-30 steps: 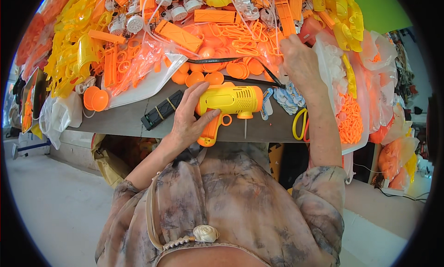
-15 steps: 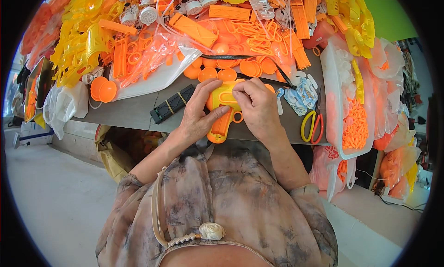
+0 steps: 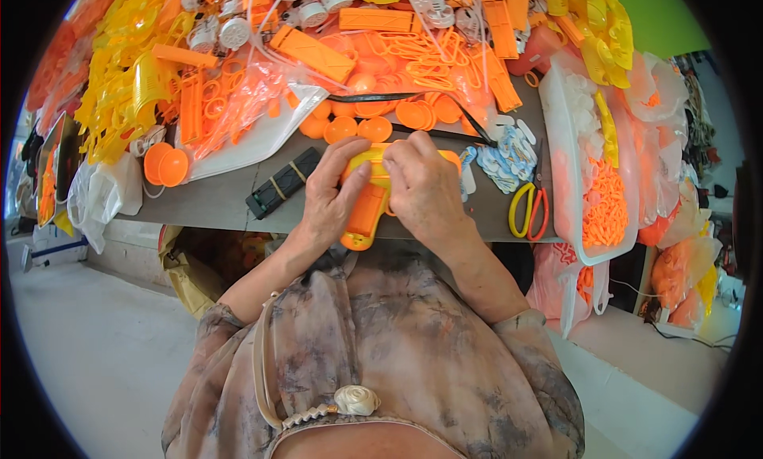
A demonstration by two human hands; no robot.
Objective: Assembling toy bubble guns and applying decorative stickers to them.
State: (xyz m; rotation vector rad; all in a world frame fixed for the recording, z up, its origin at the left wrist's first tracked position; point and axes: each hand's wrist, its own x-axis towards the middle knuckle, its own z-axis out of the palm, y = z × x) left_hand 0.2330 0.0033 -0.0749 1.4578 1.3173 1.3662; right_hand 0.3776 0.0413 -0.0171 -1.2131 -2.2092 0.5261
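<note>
A yellow and orange plastic toy gun [image 3: 366, 219] is between my hands at the table's near edge, its orange handle pointing down toward me. My left hand [image 3: 327, 195] is closed round the left side of the gun, thumb pressed beside the handle. Over the upper right of the body, my right hand [image 3: 425, 185] bends its fingers down onto the yellow shell and covers part of it. What lies under those fingertips is hidden. To the left of the gun rests a black rectangular block [image 3: 282, 182] with pale bands round it.
Yellow-and-red-handled scissors [image 3: 520, 213] and a pile of blue-and-white stickers [image 3: 509, 158] lie to the right. Beyond them stands a clear bin [image 3: 566, 181] of small orange parts. Orange cups [image 3: 165, 165] sit left; orange and yellow parts [image 3: 314, 54] heap up behind.
My right hand has moved left across the gun's body, fingers now lying further over the shell and hiding more of the trigger. The whole scene has shifted slightly left.
</note>
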